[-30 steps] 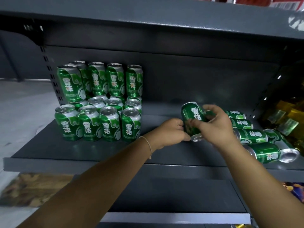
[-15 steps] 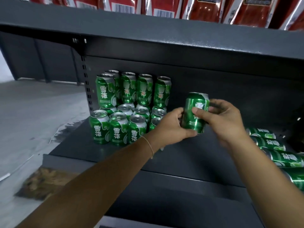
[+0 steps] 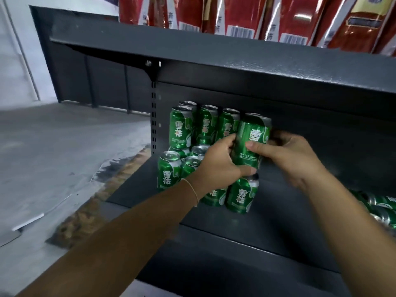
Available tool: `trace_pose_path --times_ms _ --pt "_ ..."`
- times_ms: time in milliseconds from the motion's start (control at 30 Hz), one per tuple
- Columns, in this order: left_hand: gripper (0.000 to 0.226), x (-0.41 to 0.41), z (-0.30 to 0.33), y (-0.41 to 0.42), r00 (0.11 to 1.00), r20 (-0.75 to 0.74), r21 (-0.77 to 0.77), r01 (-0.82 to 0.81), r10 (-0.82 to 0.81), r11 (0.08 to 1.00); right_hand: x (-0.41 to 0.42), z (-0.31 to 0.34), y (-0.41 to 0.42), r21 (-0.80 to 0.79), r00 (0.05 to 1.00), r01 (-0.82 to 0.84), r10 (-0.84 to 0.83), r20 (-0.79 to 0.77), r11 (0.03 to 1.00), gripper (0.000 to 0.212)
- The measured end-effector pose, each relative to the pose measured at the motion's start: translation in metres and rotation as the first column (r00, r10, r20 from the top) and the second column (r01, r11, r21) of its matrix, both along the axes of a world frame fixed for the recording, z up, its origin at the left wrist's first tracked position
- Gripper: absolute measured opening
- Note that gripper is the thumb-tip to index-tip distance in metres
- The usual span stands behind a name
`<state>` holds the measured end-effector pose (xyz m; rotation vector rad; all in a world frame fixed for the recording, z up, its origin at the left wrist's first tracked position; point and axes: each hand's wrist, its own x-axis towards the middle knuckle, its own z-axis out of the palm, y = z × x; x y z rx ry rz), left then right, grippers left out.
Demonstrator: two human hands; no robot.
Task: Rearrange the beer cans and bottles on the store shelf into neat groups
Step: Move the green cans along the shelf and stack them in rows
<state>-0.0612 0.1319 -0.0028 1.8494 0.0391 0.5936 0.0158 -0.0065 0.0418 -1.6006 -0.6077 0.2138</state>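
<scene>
Both my hands hold one upright green beer can (image 3: 250, 138) in the air, just above the right end of the stacked group. My left hand (image 3: 218, 166) curls round its left side and bottom, and my right hand (image 3: 287, 155) grips its right side with the thumb across the label. The stacked group of green cans (image 3: 182, 129) stands in two layers at the left of the dark grey shelf (image 3: 278, 224). A front-row can (image 3: 241, 195) sits directly under the held one. Several loose cans (image 3: 383, 209) lie on their sides at the right edge.
The grey shelf above (image 3: 235, 61) hangs low over the stack and carries red packets (image 3: 235, 16). A perforated upright post (image 3: 153, 116) borders the stack on the left. Grey floor (image 3: 53, 157) lies to the left, with a brown mat (image 3: 90, 213) beside the shelf base.
Both hands have carried the can from the loose pile on the right, leftward and upward, to the right end of the stack's upper layer. It went from tilted to upright.
</scene>
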Motion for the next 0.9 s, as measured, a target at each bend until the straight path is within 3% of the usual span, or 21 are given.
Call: trace_pose_path --times_ms 67,233,333,433,567,767,900 --pt "0.061 -0.005 -0.001 0.013 1.000 -0.011 0.024 -0.020 0.020 1.000 -0.001 0.000 0.015 -0.034 1.000 -0.027 0.027 -0.016 0.999 0.042" --pt "0.109 -0.012 -0.003 0.045 0.989 -0.090 0.102 -0.112 0.121 0.989 -0.006 -0.004 0.051 -0.034 1.000 0.006 -0.007 -0.023 0.999 0.062" --pt "0.113 -0.016 -0.005 0.062 0.981 -0.108 0.160 -0.145 0.163 0.976 -0.011 -0.007 0.069 -0.035 0.999 0.028 -0.029 -0.023 0.999 0.079" --pt "0.105 -0.020 -0.004 0.076 0.981 -0.082 0.247 -0.149 0.174 0.958 -0.013 -0.010 0.085 -0.014 0.998 0.046 -0.046 -0.043 0.999 0.071" --pt "0.084 -0.030 -0.009 0.093 0.971 -0.034 0.408 -0.202 0.236 0.890 -0.016 -0.014 0.103 -0.060 0.988 0.156 -0.155 0.015 0.986 0.110" --pt "0.037 -0.044 -0.023 0.115 0.972 0.035 0.662 -0.197 0.232 0.723 -0.016 -0.018 0.123 -0.096 0.974 0.222 -0.217 0.061 0.970 0.096" --pt "0.038 -0.040 -0.035 0.121 0.984 -0.014 0.738 -0.109 0.176 0.666 -0.017 -0.025 0.133 -0.121 0.966 0.254 -0.244 0.089 0.960 0.096"
